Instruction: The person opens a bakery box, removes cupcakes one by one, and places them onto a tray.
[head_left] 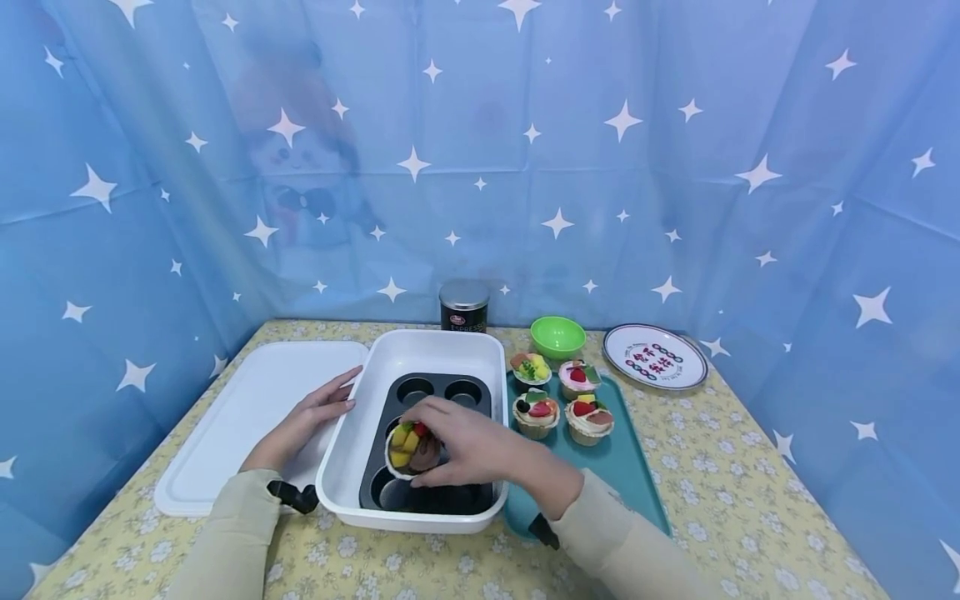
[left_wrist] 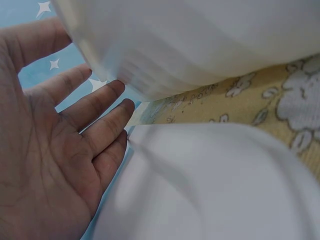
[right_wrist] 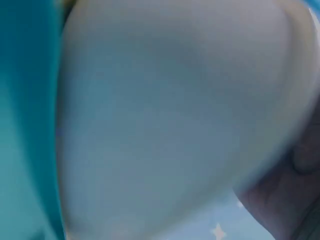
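Observation:
My right hand (head_left: 468, 446) holds a cupcake (head_left: 412, 450) topped with yellow cubes, red fruit and a brown piece, tilted over the dark muffin tin (head_left: 435, 500). The tin lies inside a deep white container (head_left: 341, 467). Against that container's left side rests my left hand (head_left: 311, 421), its fingers extended. Seen from the left wrist, the left hand (left_wrist: 60, 125) has its fingertips right at the container's wall (left_wrist: 175, 45). In the right wrist view the container's side (right_wrist: 165, 125) fills most of the picture, and the cupcake is hidden.
Several fruit-topped cupcakes (head_left: 588, 421) stand on a teal tray (head_left: 630, 475) to the right. Behind are a green bowl (head_left: 558, 336), a black espresso tin (head_left: 463, 308) and a patterned plate (head_left: 655, 357). A white lid (head_left: 225, 433) lies at the left on the flowered tablecloth (head_left: 720, 500).

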